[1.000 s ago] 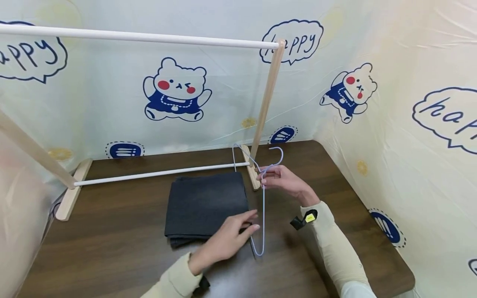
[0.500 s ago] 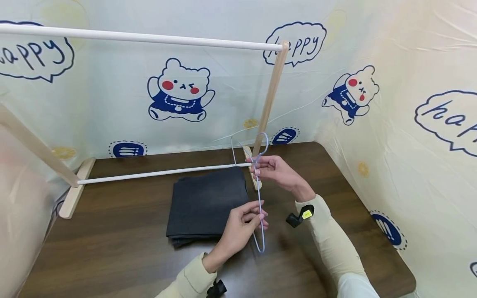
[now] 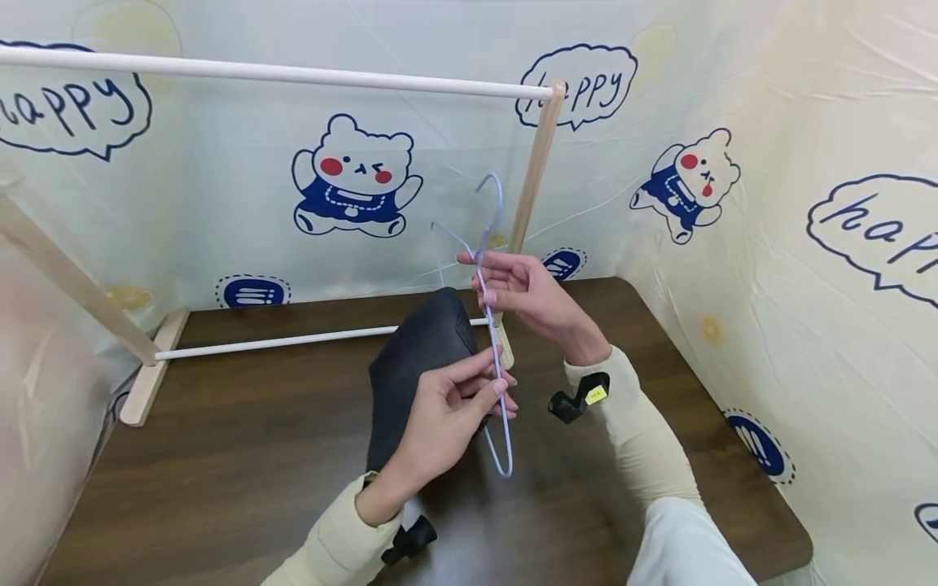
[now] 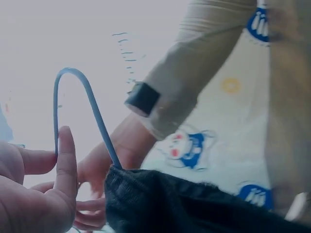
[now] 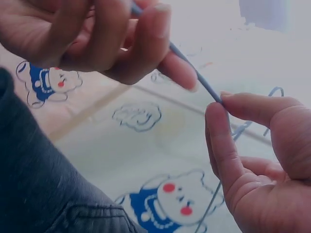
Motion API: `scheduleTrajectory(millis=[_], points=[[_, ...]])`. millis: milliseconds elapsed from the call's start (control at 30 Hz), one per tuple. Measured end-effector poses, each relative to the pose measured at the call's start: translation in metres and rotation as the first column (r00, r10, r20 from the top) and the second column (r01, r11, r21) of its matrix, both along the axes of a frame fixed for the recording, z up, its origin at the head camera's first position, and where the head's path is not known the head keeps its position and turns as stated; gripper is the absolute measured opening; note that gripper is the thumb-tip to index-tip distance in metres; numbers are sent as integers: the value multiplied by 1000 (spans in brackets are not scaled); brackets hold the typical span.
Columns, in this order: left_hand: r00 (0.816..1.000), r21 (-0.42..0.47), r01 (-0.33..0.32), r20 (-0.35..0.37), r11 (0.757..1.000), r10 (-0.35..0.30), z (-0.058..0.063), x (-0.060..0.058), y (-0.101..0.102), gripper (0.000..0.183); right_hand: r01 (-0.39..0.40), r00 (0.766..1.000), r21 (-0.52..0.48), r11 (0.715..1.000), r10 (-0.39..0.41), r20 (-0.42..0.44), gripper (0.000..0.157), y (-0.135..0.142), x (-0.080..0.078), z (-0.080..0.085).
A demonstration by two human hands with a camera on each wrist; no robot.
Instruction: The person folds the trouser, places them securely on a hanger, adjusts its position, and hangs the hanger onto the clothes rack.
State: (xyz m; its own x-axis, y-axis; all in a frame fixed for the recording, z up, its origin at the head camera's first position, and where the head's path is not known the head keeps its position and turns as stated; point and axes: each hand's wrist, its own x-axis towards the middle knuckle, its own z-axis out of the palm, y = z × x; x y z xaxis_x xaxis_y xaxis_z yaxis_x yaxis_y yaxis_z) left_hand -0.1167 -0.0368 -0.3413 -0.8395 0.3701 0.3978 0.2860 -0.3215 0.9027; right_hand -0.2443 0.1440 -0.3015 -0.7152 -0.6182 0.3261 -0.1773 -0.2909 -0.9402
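- The right hand [image 3: 529,295] pinches the neck of the blue wire hanger [image 3: 495,358] at frame centre, hook upward.
- The left hand [image 3: 449,411] pinches the hanger's lower wire (dark folded cloth [image 3: 410,370] drapes just behind it).

Looked like a staged recording booth, not a real home: dark wood table [image 3: 220,456] boxed in on back & right by plastic sheeting [image 3: 806,268] w/ cartoon bears & "happy" bubbles, plus a small wooden clothes rack [image 3: 538,163] set on the table.
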Motion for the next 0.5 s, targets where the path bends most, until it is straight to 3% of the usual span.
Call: scheduleTrajectory(millis=[200,500], points=[[999,-7,-15,-44,1000,14,32,-6,-9,43,3,1000,-21,1000,-3,5,103,-10,-2,27],[999,-37,-42,-2,998,42,76,-21,-14,38,100,994,-82,992,-96,51,110,-14,-2,62]])
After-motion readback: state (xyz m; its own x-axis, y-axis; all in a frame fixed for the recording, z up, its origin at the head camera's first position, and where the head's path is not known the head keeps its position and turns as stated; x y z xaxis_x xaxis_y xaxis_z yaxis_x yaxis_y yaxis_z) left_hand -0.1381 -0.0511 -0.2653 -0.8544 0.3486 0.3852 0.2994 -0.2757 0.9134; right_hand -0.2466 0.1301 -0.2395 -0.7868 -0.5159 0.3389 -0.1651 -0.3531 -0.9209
